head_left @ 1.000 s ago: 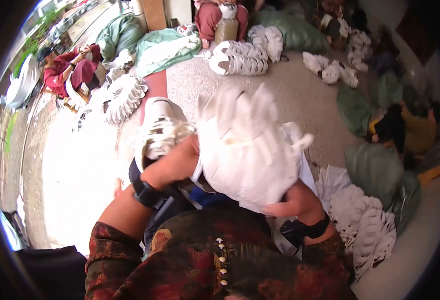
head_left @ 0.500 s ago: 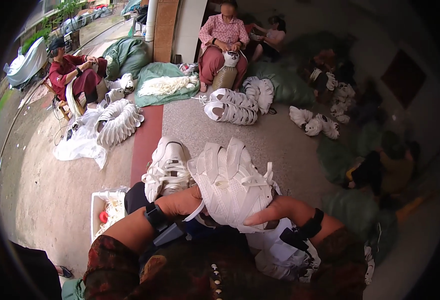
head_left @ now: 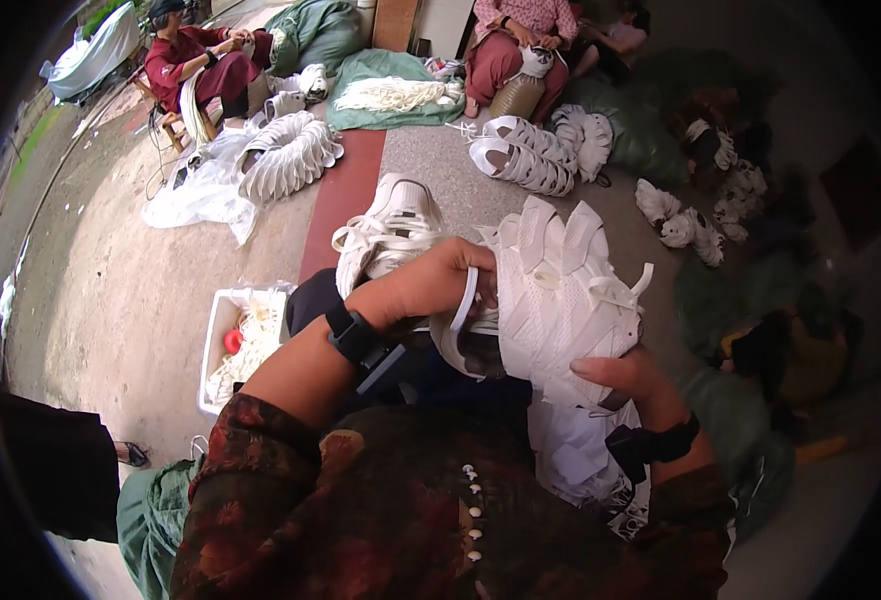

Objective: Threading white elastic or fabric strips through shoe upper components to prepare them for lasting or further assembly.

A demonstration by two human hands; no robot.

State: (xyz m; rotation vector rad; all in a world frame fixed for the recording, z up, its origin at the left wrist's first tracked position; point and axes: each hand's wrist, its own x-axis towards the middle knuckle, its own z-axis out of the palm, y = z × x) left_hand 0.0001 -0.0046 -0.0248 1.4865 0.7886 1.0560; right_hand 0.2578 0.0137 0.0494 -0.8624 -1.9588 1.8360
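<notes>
A white mesh shoe upper (head_left: 566, 290) with overlapping strips and a short lace end hangs spread in front of my chest. My right hand (head_left: 628, 376) grips its lower right edge, thumb on top and fingers hidden underneath. At its left edge my left hand (head_left: 440, 282) is closed, fingertips partly hidden behind the upper, beside a pale curved trim edge (head_left: 463, 305). Just beyond my left hand rests a laced white shoe (head_left: 398, 225), toe pointing away from me. More white pieces (head_left: 575, 450) lie in my lap under the right hand.
A white bin (head_left: 212, 350) of cream laces with a red object stands left. Shoe uppers in a ring (head_left: 290, 160) lie on plastic; more uppers (head_left: 525, 155) lie ahead. Two people sit working at the back, others in shadow at right. Green sacks (head_left: 630, 140) stand around.
My view has tipped down and swung left, so the scene sits higher and further right. My left hand has shifted up along the upper's left edge. My right hand keeps its grip.
</notes>
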